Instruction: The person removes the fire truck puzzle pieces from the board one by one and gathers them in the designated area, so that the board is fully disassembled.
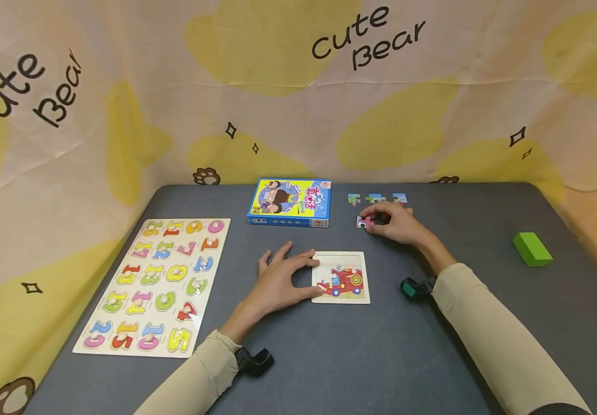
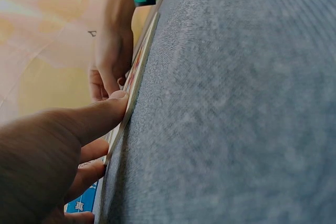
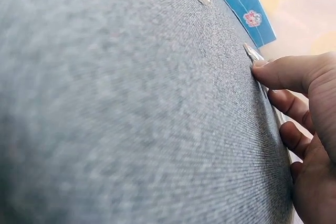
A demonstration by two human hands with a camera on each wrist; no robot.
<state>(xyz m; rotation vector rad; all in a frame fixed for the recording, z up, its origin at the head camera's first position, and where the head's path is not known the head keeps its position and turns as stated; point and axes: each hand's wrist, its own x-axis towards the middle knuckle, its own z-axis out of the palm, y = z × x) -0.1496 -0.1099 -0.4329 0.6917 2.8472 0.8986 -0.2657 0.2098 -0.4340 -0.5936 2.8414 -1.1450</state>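
Note:
A square picture puzzle board [image 1: 341, 258] with a pale frame shows a red and blue vehicle; plain board is visible in its upper part. My left hand [image 1: 280, 280] rests its thumb and forefinger on the board's left side, the other fingers spread. In the left wrist view the thumb [image 2: 100, 116] lies along the board's edge. Farther back, my right hand [image 1: 397, 223] pinches a small pink and white jigsaw piece [image 1: 363, 222] at the table surface. In the right wrist view the piece [image 3: 252, 52] shows only as a thin edge by the thumb.
Several loose jigsaw pieces [image 1: 375, 198] lie in a row behind the right hand. A blue and yellow box [image 1: 289, 203] lies at the back. On the left is a white number board [image 1: 165, 282], and on the right a green block [image 1: 532, 249]. A patterned cloth hangs behind.

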